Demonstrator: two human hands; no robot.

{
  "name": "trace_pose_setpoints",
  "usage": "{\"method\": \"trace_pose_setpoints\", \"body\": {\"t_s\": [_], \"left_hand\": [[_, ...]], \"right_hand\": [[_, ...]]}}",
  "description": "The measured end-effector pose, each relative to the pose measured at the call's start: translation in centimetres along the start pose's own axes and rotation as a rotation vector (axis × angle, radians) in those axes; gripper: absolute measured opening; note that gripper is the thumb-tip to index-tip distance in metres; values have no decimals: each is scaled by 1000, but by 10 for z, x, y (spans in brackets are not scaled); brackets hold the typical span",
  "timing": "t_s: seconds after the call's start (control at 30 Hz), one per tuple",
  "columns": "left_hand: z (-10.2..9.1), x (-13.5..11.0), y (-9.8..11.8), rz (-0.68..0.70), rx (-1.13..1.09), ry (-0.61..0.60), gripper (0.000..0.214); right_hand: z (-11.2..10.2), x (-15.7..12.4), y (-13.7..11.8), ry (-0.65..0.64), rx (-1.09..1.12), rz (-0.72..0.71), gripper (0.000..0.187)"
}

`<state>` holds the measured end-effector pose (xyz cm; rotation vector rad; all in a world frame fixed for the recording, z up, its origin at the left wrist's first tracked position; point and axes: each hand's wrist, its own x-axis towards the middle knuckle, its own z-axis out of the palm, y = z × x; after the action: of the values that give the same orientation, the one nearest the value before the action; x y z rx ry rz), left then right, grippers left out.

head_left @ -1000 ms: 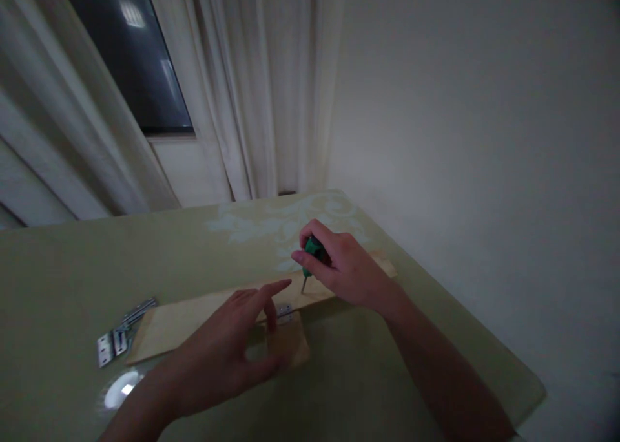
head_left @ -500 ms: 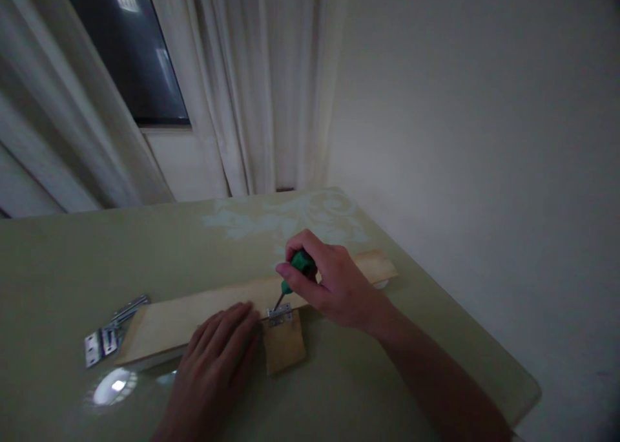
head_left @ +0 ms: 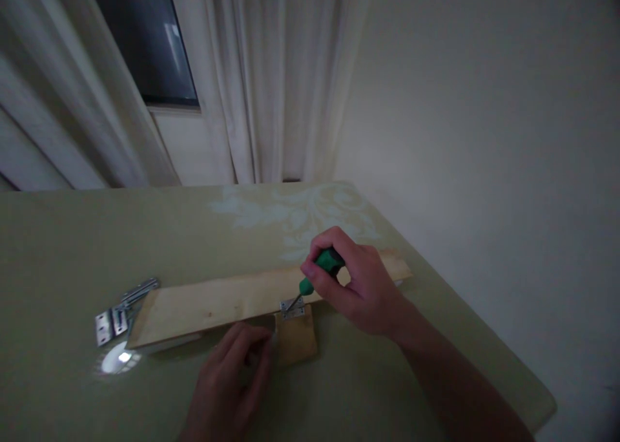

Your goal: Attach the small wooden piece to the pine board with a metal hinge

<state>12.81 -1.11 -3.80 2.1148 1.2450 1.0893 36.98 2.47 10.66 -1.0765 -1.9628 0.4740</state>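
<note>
A green-handled screwdriver [head_left: 328, 262] is gripped in my right hand [head_left: 361, 280], its shaft slanting down to the left. The tip meets a small metal hinge [head_left: 292, 308], which lies across the joint between a long wooden board [head_left: 213, 306] and a small square wooden piece [head_left: 296, 338]. My left hand [head_left: 237, 377] is closed, with thumb and fingers drawn together beside the left edge of the small piece. Whatever may be between those fingertips is too small or hidden to tell.
Several loose metal hinges [head_left: 111, 322] lie by the board's left end. Beneath everything is a green patterned tabletop [head_left: 97, 248]; its right edge runs along a pale wall [head_left: 484, 138]. Curtains [head_left: 271, 86] and a dark window [head_left: 150, 41] are behind.
My left hand has come off the long board's top, curled its fingers and moved to the small piece's left edge. The screwdriver still meets the hinge. The whole view has shifted slightly.
</note>
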Motion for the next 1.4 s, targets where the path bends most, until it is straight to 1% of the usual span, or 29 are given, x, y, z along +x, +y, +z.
{"method": "trace_pose_setpoints", "body": {"t_s": [0.07,0.1,0.13,0.2,0.27,0.33,0.47,0.57,0.67,0.73,0.77,0.8,0.87,0.93,1.0,1.13,1.27,1.33,1.4], "left_hand": [[4,-3,8,-220,-178,-68,13],[6,-3,10,-311,-253,-74,17],[8,-4,11,-385,-322,-69,20],[12,-5,11,-487,-450,-62,25],[16,-6,10,-551,-559,-65,28],[20,-7,8,-581,-646,-55,32],[24,-6,8,-646,-815,56,41],[25,-6,14,-711,-921,83,45],[27,-6,22,-793,-997,145,47],[29,-6,27,-860,-1046,184,51],[30,-6,28,-888,-1057,191,53],[31,-6,28,-905,-1057,181,55],[32,-5,26,-906,-1040,127,58],[32,-5,22,-863,-1029,60,60],[33,-4,18,-811,-1026,24,58],[36,-2,14,-767,-1019,27,52],[36,3,17,-776,-1002,18,52],[36,4,19,-800,-972,30,56],[35,5,21,-812,-962,46,59]], "right_hand": [[1,-1,-2,-31,2,4,14],[2,-2,-3,-45,-2,4,14],[2,-2,-3,-55,-8,-2,15],[4,-3,-3,-64,-31,-20,15],[5,-3,-2,-69,-48,-37,14],[6,-3,-2,-75,-46,-49,13],[6,-3,-4,-84,-31,-77,12],[4,-4,-6,-102,-38,-134,10],[1,-5,-9,-144,-62,-208,11],[-2,-7,-12,-184,-69,-229,10],[-5,-7,-13,-206,-66,-232,13],[-7,-8,-15,-229,-61,-234,19],[-11,-9,-18,-271,-58,-234,34],[-13,-9,-19,-289,-63,-228,40],[-14,-9,-19,-280,-66,-224,38],[-10,-9,-15,-252,-106,-253,24],[-11,-9,-15,-215,-173,-292,27],[-14,-9,-18,-235,-150,-310,31],[-18,-9,-20,-264,-134,-328,39]]}}
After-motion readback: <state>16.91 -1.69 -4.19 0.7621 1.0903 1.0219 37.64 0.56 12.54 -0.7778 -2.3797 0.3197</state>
